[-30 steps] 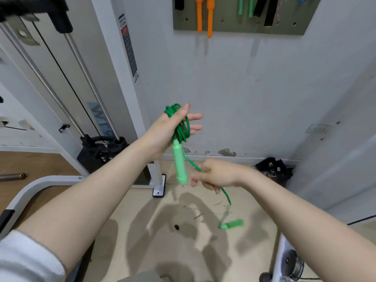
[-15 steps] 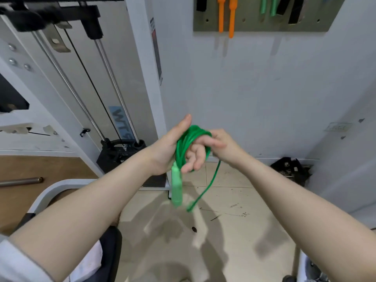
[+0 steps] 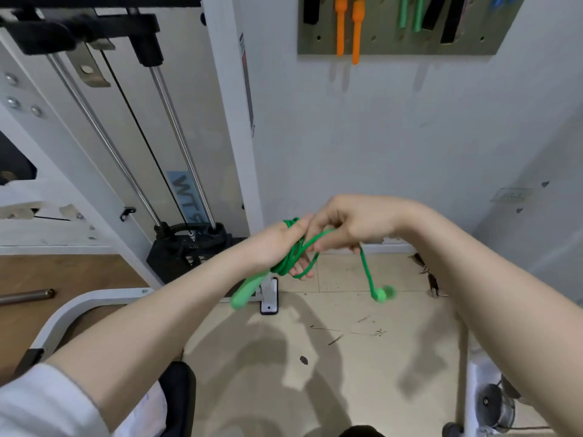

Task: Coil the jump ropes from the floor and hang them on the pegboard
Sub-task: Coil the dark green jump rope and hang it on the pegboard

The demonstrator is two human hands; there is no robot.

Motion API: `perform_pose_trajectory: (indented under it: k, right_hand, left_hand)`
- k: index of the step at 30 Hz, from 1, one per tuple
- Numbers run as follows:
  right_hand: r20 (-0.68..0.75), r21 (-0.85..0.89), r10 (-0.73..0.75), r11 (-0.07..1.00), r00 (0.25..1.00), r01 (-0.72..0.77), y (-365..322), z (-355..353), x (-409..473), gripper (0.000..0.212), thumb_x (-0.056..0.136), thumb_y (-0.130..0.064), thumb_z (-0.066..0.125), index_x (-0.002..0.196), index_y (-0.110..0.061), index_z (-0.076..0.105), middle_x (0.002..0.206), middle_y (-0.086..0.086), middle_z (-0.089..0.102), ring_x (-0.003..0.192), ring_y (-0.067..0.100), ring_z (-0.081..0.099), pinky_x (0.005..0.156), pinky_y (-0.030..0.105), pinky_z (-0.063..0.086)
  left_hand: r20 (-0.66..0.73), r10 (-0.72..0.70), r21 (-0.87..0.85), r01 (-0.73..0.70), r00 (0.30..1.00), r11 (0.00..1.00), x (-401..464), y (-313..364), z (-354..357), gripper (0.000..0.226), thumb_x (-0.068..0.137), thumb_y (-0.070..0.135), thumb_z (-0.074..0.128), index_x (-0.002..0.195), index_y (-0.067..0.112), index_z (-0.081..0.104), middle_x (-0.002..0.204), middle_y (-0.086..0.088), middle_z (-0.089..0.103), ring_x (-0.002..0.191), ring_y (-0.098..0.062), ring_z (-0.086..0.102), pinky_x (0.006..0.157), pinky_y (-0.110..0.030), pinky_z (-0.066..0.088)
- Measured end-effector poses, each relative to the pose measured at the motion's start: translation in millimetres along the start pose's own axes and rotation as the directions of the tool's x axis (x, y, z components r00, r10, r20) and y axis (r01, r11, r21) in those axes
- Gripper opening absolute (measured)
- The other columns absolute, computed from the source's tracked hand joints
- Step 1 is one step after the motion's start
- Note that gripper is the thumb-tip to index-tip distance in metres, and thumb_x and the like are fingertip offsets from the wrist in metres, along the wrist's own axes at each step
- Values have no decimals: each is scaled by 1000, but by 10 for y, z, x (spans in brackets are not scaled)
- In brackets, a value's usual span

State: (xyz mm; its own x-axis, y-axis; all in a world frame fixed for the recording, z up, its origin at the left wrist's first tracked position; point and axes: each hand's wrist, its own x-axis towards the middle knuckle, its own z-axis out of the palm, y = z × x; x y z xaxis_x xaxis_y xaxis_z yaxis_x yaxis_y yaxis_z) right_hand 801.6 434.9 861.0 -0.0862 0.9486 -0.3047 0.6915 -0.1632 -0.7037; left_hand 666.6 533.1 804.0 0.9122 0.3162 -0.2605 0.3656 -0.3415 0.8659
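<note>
Risking slipped loops: left hand [image 3: 277,244] gripping rope [image 3: 291,258] coil, right hand [image 3: 350,225] pinching tail, free handle [image 3: 381,293] swinging, likely tugging coil loose.

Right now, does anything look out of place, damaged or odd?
Nothing is damaged. The floor is scuffed, with small bits of debris and a dark spot. The green jump rope is loosely coiled round the left hand, one handle dangling blurred.
</note>
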Motion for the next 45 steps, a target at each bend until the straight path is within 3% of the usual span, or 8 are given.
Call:
perform_pose_trajectory:
  k: [5, 10, 23, 27, 32, 35, 39, 45]
  right_hand:
    - [-437, 228, -9, 966, 899, 120, 161, -148, 97, 18, 82, -9, 67, 68, -13, 57, 40, -9, 46, 41, 2, 40, 43, 16, 34]
    - [-528, 436, 9, 861, 849, 263, 229, 120, 287, 21, 88, -6, 59, 69, -14, 52, 41, -11, 47, 41, 1, 40, 45, 17, 33]
    - [-157, 780, 130, 624, 979, 42, 303, 621, 267, 34, 84, -53, 39, 98, -26, 56, 109, 5, 61, 36, 3, 16, 42, 18, 10]
    - [-173, 737, 204, 676, 964, -12, 315, 628, 303, 27, 97, -47, 33, 102, -28, 52, 90, 9, 62, 36, 4, 16, 38, 17, 14]
    - [-133, 534, 365, 809, 921, -244, 403, 635, 225, 30, 99, -33, 36, 114, -9, 48, 93, 11, 60, 36, 7, 29, 41, 22, 28]
    - [-88, 31, 332, 943, 939, -330, 336, 601, 141, 21, 94, -23, 44, 107, -6, 49, 87, 7, 61, 48, 19, 47, 51, 27, 41]
    - [-65, -522, 251, 817, 966, -247, 224, 592, 22, 18, 83, -9, 52, 101, -7, 49, 87, 10, 55, 76, 27, 51, 61, 31, 41]
    - [-116, 190, 66, 981, 991, -43, 174, 423, -200, 35, 83, 5, 57, 100, -24, 50, 122, 4, 49, 60, 10, 61, 63, 25, 52]
  left_hand:
    - [236, 65, -309, 12, 969, 951, -36, -1, -14, 100, 74, 78, 6, 110, 3, 61, 44, -5, 52, 42, -18, 46, 53, -27, 40]
    - [276, 368, -615, -131, 888, 778, -90, -14, -110, 57, 69, 57, 69, 91, 4, 68, 35, 7, 41, 33, -10, 41, 44, -19, 35]
    - [-97, 246, -858, -206, 964, 470, 18, -89, -185, 22, 66, 26, 67, 50, 13, 59, 24, 9, 32, 27, -7, 34, 38, -16, 29]
    - [-299, -24, -897, -272, 954, 347, 192, 28, 3, 32, 94, 20, 40, 83, 6, 67, 34, 7, 37, 38, -7, 41, 46, -16, 40]
    - [-308, -20, -715, -218, 951, 664, 287, -42, 143, 25, 96, 11, 46, 119, 3, 53, 81, -3, 71, 74, -8, 68, 72, -15, 53]
    - [-282, 29, -427, -153, 959, 891, 304, -65, 247, 35, 94, 10, 51, 127, 1, 51, 123, 1, 57, 106, -6, 57, 85, -6, 46]
    - [-285, -43, -454, -95, 957, 886, 354, -112, 220, 47, 95, 19, 50, 138, 2, 38, 131, -8, 53, 104, -10, 58, 84, -13, 49]
    - [-296, -23, -345, -85, 955, 935, 255, -168, 47, 47, 95, 26, 49, 138, 9, 41, 135, 2, 50, 114, 2, 48, 97, -13, 35]
